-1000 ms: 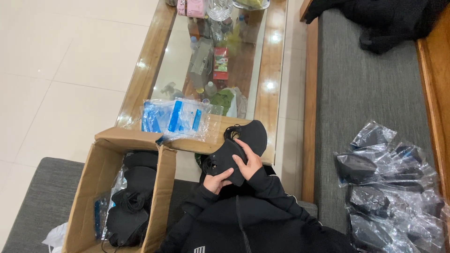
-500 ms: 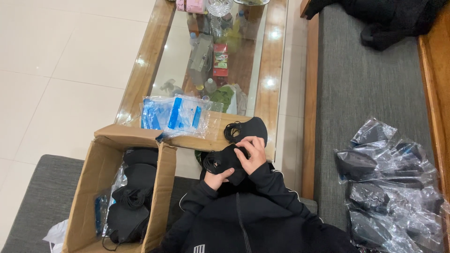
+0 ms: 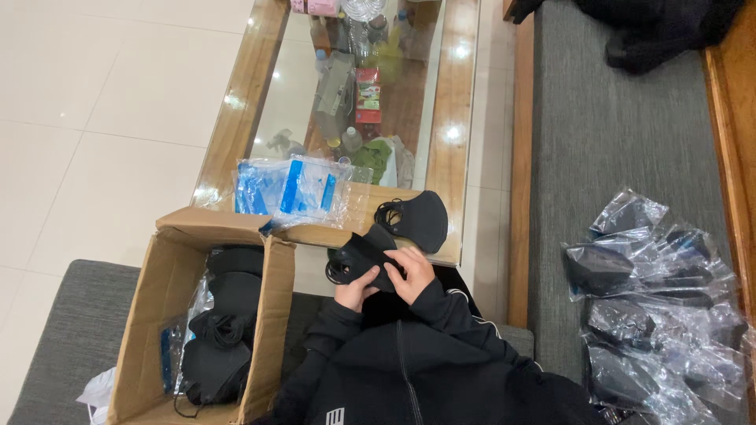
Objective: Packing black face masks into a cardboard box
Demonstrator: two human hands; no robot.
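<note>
Here, pinching a black face mask (image 3: 364, 261) between left hand (image 3: 354, 289) and right hand (image 3: 411, 274), both clamped on it, just below another black mask (image 3: 417, 219) on the glass-topped table (image 3: 453, 94).

Home lounge: sofa (image 3: 622, 157), glass coffee table (image 3: 453, 94)
</note>
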